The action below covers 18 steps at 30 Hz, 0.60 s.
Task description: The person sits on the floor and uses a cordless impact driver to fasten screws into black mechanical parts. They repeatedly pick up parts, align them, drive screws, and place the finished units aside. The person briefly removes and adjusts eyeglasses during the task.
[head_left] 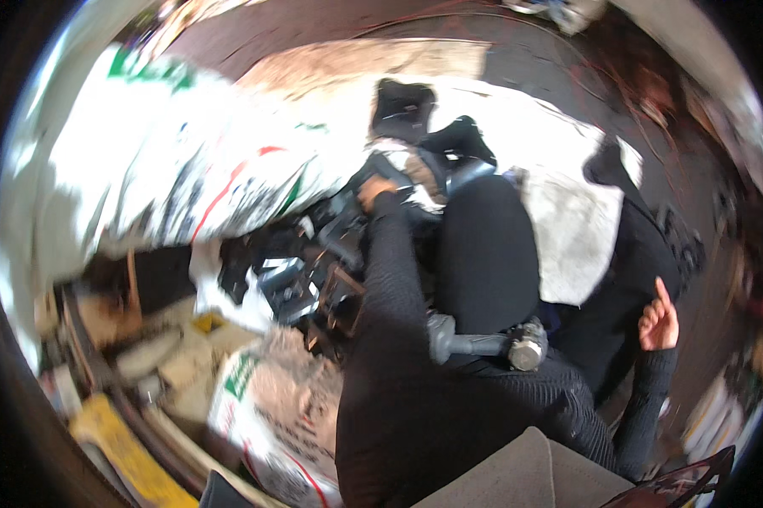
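My left hand (377, 191) reaches forward over a heap of black and grey plastic parts (343, 237). Its fingers are closed on a dark plastic part (390, 168), whose exact kind is blurred. Just beyond are a black cup-like piece (402, 110) and another black piece (463, 140), both on a white sheet. My right hand (657, 322) is held out at the right, away from the parts. Its index finger is stretched out, the others loosely bent, and nothing shows in it. Across my lap lies a grey bar-shaped object (483, 345) with a round metal end.
A large white sack (170, 161) stretches across the left and far side. Another printed sack (271, 415) stands near me at lower left, beside a yellow bar (127, 449). A pale cloth (572, 237) lies between my legs. Thin cables (627, 110) run over the dark floor.
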{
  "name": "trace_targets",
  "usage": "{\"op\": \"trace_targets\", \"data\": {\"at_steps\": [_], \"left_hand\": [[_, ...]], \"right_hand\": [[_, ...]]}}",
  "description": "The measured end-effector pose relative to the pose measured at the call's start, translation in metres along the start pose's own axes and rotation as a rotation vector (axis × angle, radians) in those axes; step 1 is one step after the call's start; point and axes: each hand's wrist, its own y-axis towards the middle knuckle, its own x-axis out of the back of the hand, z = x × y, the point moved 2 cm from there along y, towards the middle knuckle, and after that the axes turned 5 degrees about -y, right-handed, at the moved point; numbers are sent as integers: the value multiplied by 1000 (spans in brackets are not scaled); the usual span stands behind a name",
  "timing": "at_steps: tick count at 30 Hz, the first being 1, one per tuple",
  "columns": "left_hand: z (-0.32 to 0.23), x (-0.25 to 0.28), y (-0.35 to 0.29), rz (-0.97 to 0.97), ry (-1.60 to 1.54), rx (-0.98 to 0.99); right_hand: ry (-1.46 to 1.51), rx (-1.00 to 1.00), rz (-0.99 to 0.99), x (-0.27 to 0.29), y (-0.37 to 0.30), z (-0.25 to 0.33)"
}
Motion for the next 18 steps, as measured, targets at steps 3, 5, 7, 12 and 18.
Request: {"op": "trace_targets", "data": {"at_steps": [3, 5, 7, 12, 18], "left_hand": [[35, -34, 29, 127, 89, -213], [43, -50, 46, 62, 117, -182], [48, -53, 59, 47, 32, -309], [78, -42, 84, 45, 123, -426], [105, 42, 52, 245, -1232, -225]], "right_hand": [[80, 70, 22, 39, -16, 12], [152, 117, -155, 76, -32, 19], [120, 135, -280, 106, -44, 20], [-2, 22, -665, 170, -65, 6], [-439, 101, -751, 207, -17, -5]]}}
